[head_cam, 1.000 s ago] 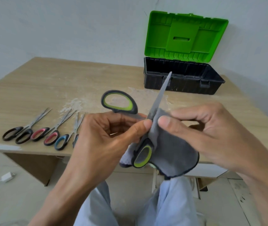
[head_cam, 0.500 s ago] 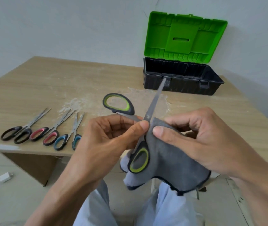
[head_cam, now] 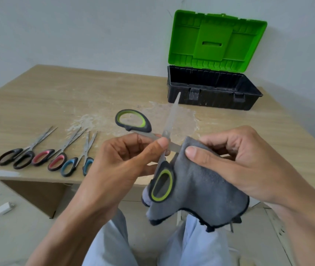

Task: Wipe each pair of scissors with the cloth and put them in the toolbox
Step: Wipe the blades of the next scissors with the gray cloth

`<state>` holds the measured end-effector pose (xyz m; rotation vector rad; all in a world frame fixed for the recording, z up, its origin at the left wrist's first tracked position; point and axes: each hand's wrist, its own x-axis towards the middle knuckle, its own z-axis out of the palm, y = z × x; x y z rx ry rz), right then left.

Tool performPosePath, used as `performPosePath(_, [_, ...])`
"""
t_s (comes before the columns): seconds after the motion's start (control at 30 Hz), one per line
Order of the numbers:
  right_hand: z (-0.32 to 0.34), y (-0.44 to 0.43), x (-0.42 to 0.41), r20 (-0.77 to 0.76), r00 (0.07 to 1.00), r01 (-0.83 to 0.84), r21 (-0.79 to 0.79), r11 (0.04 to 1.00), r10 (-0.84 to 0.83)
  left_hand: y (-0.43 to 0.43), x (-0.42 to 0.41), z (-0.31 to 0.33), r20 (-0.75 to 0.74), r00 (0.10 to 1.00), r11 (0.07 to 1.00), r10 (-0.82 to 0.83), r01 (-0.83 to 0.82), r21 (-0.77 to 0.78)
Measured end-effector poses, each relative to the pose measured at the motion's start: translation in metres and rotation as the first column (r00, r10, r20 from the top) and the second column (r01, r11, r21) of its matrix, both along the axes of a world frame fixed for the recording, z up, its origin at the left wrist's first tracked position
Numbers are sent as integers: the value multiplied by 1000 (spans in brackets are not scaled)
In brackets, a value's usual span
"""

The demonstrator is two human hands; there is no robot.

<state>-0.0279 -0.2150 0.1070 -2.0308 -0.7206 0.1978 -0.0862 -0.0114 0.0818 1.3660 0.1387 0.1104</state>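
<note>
— Where are the green-handled scissors [head_cam: 170, 120]?

— In the air, over the near edge of the table [head_cam: 57, 96], between the two hands. They are spread wide into a cross. One blade points up toward the toolbox [head_cam: 210, 96]; the other runs right, into the cloth [head_cam: 200, 185].

— And the left hand [head_cam: 122, 162]?

— Its fingers are curled, and the thumb tip presses at the pivot, pinching the scissors there. One handle loop stands above its knuckles; the other hangs just below the thumb, in front of the cloth.

— The right hand [head_cam: 235, 162]?

— It pinches the grey cloth between thumb and bent fingers, folded over the sideways blade (the tip of that blade is hidden inside the fold). The rest of the cloth hangs down under the palm.

— The toolbox?

— At the far right of the table, well apart from the hands, with its green lid [head_cam: 214, 39] upright.

— Anything else?

— Three pairs lie side by side at the left: black scissors [head_cam: 18, 156], red scissors [head_cam: 57, 156], blue scissors [head_cam: 80, 162], handles toward the person.
</note>
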Motion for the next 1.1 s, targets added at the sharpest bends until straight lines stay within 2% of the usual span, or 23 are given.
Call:
performPosePath(0.1, [-2,-1,2,23,1000,-9,-10,1000,10,0,0,1,41,999,999,14,-16,38])
performPosePath(0.23, [-4,-1,0,-47,999,11,38,999,-10,2,-3,-1,57,998,998,-8,5,55])
performPosePath(0.37, [-16,4,-2,24,1000,15,28,999,-16,0,-2,-3,54,998,994,-26,21,104])
performPosePath(0.53, [-14,-10,-1,-55,998,-7,43,999,9,6,-3,-6,9,1000,1000,28,-28,-8])
performPosePath(0.6, [-13,-21,1,-70,997,31,33,999,-29,8,-2,-5,14,1000,1000,27,-27,13])
performPosePath(0.77, [-11,-38,5,-76,988,145,109,983,-137,13,-2,0,122,993,990,11,-28,140])
performPosePath(0.93, [-3,-45,7,-38,987,163,143,976,-159,20,-5,7,184,980,957,-71,15,290])
performPosePath(1.03, [3,-42,7,-11,989,148,184,972,-148,27,-7,12,212,970,905,-116,15,426])
performPosePath(1.1, [8,-41,8,5,990,136,204,969,-140,28,-8,15,203,962,838,-181,43,544])
